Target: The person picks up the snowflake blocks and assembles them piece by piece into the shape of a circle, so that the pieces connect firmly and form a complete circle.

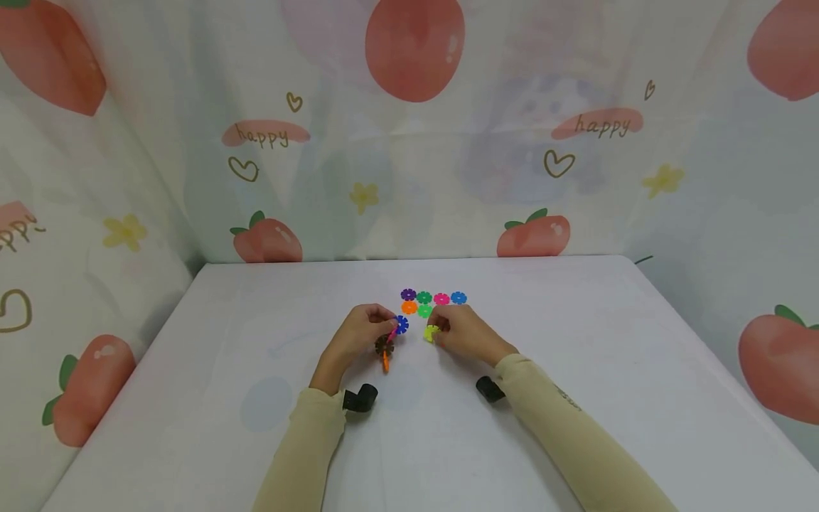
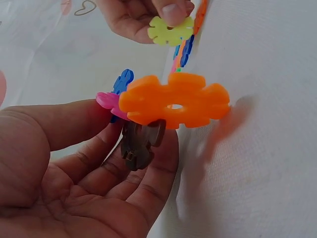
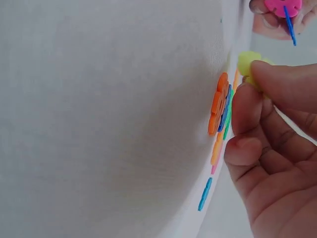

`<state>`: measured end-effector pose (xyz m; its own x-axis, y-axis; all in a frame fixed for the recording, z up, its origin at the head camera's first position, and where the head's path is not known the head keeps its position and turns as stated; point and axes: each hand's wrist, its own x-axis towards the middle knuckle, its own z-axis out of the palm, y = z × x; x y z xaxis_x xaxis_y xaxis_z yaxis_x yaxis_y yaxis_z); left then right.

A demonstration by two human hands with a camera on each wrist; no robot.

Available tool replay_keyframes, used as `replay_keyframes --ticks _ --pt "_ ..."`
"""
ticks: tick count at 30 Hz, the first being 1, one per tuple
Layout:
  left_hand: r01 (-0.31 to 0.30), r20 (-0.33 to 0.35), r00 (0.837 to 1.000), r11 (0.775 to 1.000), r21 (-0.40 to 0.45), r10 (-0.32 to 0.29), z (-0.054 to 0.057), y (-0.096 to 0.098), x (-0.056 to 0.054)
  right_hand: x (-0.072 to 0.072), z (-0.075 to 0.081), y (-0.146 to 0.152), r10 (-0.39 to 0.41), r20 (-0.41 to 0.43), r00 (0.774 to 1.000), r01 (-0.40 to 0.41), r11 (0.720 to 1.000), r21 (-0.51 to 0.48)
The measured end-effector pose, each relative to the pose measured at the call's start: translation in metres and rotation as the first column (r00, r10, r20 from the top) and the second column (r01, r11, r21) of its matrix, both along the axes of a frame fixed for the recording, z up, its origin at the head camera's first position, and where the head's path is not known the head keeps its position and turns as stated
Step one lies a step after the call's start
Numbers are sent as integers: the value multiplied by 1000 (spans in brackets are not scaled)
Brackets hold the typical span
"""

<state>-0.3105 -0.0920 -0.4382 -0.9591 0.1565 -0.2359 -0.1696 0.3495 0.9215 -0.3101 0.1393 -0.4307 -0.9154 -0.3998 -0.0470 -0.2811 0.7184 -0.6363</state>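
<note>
My left hand (image 1: 358, 333) pinches a chain of interlocking plastic snowflake discs between thumb and fingers. An orange disc (image 2: 173, 99) stands at the end nearest the left wrist camera, slotted to a brown disc (image 2: 141, 144). Beyond these come a pink disc (image 2: 110, 102) and a blue disc (image 1: 402, 325) at the far end. Just to the right, thumb and index finger of my right hand (image 1: 470, 334) grip a loose yellow disc (image 2: 170, 30). A short gap separates the yellow disc from the blue one.
Several loose discs lie on the white tabletop (image 1: 192, 398) beyond the hands, among them a purple disc (image 1: 408, 294), an orange disc (image 1: 409, 307) and a blue disc (image 1: 458, 298). A printed fabric curtain (image 1: 409, 163) rises behind the table. Each wrist carries a black camera mount (image 1: 366, 398).
</note>
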Motion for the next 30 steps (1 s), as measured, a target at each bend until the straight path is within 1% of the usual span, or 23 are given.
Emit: replay_keyframes --ticks 9,12,19,25,30 --pt "15 9 1000 1000 -8 -15 -1 0 -1 2 -2 0 -25 -77 997 18 996 -91" --pt "26 10 1000 1000 -8 -26 0 0 -1 2 -2 -1 -24 -105 994 11 993 -118" --pt "47 27 999 999 6 -47 2 1 0 4 -1 -5 -8 -139 990 -16 985 -172" --pt "54 39 998 998 13 -55 0 1 -1 5 -1 -9 11 -188 982 -45 983 -177" --pt "60 38 997 998 27 -61 -1 2 -1 5 -4 -11 33 -247 969 -72 986 -151"
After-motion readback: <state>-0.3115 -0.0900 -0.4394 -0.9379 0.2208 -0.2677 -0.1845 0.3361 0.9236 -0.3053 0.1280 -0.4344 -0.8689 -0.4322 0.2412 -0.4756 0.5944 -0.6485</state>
